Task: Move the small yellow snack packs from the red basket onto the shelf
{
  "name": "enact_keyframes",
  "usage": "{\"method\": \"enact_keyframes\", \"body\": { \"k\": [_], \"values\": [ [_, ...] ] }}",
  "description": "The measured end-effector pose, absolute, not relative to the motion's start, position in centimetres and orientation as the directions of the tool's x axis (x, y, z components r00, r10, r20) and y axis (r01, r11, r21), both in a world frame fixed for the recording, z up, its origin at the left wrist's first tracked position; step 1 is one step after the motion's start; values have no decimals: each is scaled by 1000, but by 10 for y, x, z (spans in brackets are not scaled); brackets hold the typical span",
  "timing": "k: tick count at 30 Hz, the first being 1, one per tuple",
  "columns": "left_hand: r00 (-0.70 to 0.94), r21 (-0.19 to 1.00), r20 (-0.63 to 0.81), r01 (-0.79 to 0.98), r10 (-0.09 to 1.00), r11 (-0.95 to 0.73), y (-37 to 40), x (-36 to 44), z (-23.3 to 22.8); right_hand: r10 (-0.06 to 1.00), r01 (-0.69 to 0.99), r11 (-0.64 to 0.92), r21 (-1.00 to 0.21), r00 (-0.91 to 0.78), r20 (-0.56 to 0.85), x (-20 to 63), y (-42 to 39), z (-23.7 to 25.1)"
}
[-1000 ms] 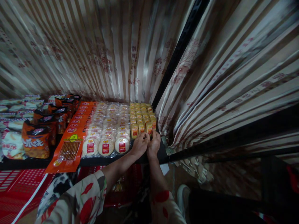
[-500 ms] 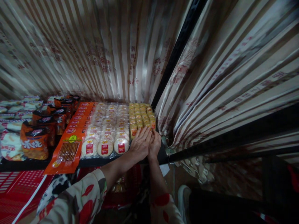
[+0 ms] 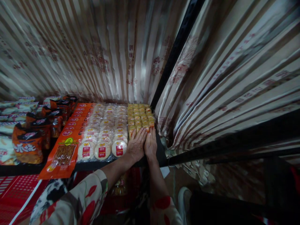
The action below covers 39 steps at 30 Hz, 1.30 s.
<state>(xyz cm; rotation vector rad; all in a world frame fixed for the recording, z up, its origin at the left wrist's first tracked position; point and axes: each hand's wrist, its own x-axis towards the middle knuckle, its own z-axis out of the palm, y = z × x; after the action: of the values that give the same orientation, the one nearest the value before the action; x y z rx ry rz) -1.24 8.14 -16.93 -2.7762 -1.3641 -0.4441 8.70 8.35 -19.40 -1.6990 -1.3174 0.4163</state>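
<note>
At the right end of the shelf stands a block of small yellow-wrapped snack packets, set in close rows. My left hand lies with outstretched fingers against the front of this block. Beside it my right hand rests its straight fingers on the front right corner of the same packets. Neither hand is wrapped round a packet. The packets' lower front is hidden behind my fingers. Left of them, touching or nearly so, are rows of clear-wrapped round rice crackers with red labels.
Further left lie overlapping orange packs of snack sticks, orange-black snack bags and white bags. A red basket is below the shelf edge. A dark upright post and striped curtains stand behind.
My hands have drawn slightly apart, leaving a narrow gap at the wrists. My right fingers now reach straighter along the packets. The view has shifted a little.
</note>
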Motion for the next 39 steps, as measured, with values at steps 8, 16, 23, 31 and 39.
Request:
{"method": "enact_keyframes", "body": {
  "k": [8, 16, 23, 31, 39],
  "values": [
    [605, 103, 337, 738, 722, -667, 79, -15, -166, 854, 647, 12, -762, 390, 345, 86, 80, -192],
    [417, 225, 435, 808, 798, -545, 108, -20, -135, 817, 807, 95, -584, 272, 508, 96, 107, -172],
    [324, 336, 332, 837, 886, -432, 164, -34, -120, 768, 909, 1, -417, 266, 583, 82, 131, -169],
    [451, 213, 321, 822, 833, -528, 178, -33, -152, 710, 914, -12, -406, 294, 640, 75, 137, -180],
    [467, 165, 358, 821, 809, -547, 178, -33, -154, 720, 906, -31, -423, 314, 619, 73, 137, -177]
  ]
}}
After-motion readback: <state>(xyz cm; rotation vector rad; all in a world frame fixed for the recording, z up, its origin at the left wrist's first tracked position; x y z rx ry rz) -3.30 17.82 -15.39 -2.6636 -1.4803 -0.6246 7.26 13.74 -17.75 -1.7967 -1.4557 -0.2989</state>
